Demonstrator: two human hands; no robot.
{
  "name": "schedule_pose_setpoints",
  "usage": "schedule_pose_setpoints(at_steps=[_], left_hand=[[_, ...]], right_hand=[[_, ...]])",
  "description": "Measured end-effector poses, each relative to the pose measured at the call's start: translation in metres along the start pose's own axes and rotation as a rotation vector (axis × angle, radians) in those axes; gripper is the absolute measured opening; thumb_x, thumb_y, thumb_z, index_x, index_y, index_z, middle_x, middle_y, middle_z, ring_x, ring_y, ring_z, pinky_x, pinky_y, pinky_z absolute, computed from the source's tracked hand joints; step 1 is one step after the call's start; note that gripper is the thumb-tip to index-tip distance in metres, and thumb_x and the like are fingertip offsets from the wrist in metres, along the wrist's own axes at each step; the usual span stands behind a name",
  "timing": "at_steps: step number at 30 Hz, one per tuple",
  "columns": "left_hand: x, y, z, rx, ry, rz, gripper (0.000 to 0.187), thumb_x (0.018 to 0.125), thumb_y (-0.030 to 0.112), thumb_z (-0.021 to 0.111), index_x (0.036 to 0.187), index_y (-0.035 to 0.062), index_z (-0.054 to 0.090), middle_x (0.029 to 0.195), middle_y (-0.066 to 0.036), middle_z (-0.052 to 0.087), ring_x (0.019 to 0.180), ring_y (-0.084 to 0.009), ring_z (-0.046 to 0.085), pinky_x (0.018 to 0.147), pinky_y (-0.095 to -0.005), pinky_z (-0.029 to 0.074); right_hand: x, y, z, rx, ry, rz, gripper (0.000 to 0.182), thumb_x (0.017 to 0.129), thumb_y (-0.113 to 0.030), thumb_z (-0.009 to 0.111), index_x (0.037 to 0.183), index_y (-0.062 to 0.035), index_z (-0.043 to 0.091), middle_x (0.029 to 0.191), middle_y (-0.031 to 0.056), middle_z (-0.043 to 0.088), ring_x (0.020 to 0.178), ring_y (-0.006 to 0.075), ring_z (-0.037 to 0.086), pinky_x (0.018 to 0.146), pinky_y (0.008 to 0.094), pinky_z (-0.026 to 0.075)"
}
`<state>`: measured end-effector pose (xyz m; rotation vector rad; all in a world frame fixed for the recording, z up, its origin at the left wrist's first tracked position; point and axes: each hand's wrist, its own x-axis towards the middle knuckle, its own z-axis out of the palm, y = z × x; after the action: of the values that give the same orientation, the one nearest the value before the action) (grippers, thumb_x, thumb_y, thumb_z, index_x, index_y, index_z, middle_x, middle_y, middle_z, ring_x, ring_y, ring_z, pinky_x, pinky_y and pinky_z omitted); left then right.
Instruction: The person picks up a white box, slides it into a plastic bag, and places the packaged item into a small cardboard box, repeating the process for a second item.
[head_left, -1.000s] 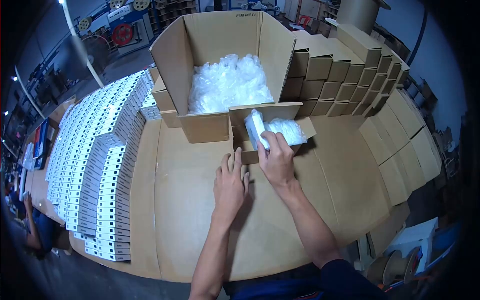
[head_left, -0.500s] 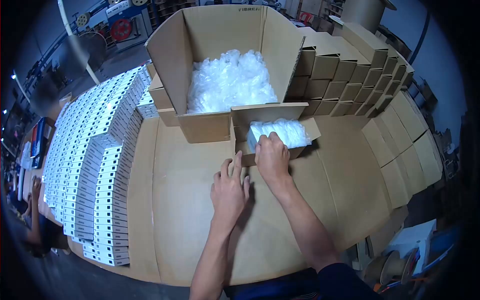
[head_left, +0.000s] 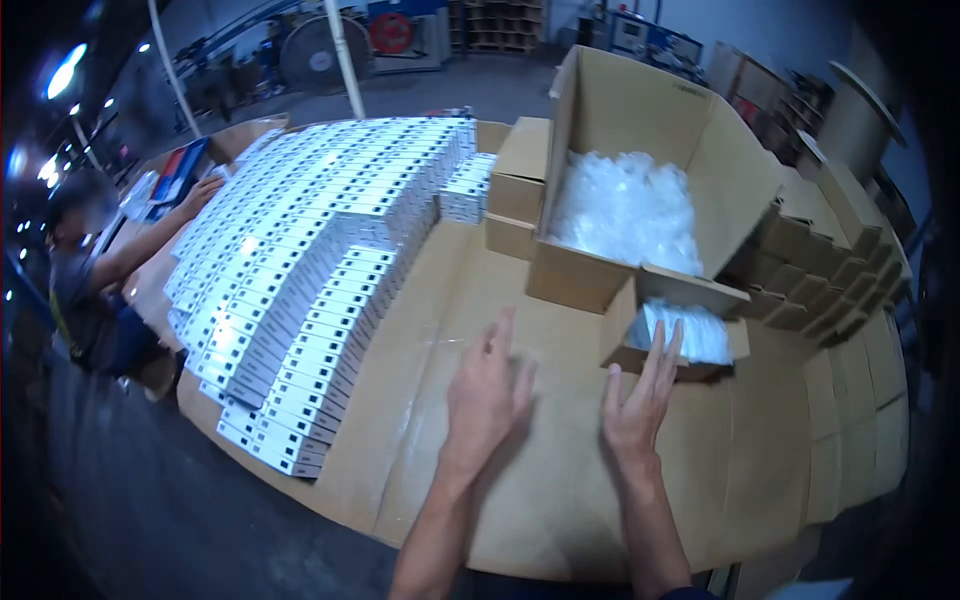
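Observation:
My left hand (head_left: 486, 392) hovers over the cardboard-covered table, fingers stretched out and nothing in it. My right hand (head_left: 640, 408) is also open, its fingertips overlapping the front of a small open carton (head_left: 618, 328). Inside that carton sits a bubble-wrapped bundle (head_left: 703, 333), filling most of its width. Behind it stands a large open cardboard box (head_left: 580, 275), holding a heap of clear bubble wrap pieces (head_left: 632, 212). Left of my hands, small white boxes (head_left: 330, 210) with dark square marks are stacked in long rows.
Folded brown cartons (head_left: 835, 255) are piled at the right, with more flat ones (head_left: 850, 410) along the right edge. Brown boxes (head_left: 516, 190) stand left of the large box. Another person (head_left: 110, 270) reaches toward the white stacks from the far left.
My view has swung left, bringing more of the white stacks and the other person into sight. My right hand has come off the wrapped bundle and opened.

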<state>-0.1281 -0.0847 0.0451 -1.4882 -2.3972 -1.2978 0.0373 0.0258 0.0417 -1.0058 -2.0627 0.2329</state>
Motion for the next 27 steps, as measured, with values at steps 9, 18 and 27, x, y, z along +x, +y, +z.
schedule_pose_setpoints(at_steps=[9, 18, 27], left_hand=[[0.125, -0.137, -0.079, 0.329, 0.372, 0.094, 0.074, 0.084, 0.001, 0.071, 0.153, 0.0117, 0.046, 0.133, -0.018, 0.060, 0.121, -0.0373, 0.055, 0.106, -0.0453, 0.046], [0.144, -0.168, -0.089, 0.484, 0.405, 0.099, 0.062, 0.080, -0.002, 0.068, 0.140, 0.0110, 0.059, 0.122, -0.009, 0.063, 0.118, -0.0308, 0.056, 0.097, -0.0433, 0.047], [0.126, -0.161, -0.104, 0.409, 0.446, 0.102, 0.036, 0.073, -0.004, 0.077, 0.106, 0.0098, 0.073, 0.115, -0.012, 0.062, 0.113, -0.0323, 0.060, 0.096, -0.0440, 0.048]], right_hand=[[0.119, -0.117, 0.154, 0.517, -0.402, -0.525, 0.084, 0.085, 0.003, 0.055, 0.160, -0.0028, 0.019, 0.140, 0.0229, 0.058, 0.129, 0.0433, 0.051, 0.111, 0.0488, 0.041], [0.178, -0.162, 0.224, 0.280, -0.490, -0.674, 0.087, 0.085, 0.001, 0.053, 0.162, -0.0040, 0.013, 0.136, 0.0209, 0.064, 0.131, 0.0471, 0.049, 0.106, 0.0553, 0.043], [0.176, -0.164, 0.212, 0.399, -0.510, -0.613, 0.074, 0.085, 0.006, 0.049, 0.156, -0.0010, 0.030, 0.131, 0.0281, 0.061, 0.133, 0.0450, 0.047, 0.112, 0.0518, 0.040]])
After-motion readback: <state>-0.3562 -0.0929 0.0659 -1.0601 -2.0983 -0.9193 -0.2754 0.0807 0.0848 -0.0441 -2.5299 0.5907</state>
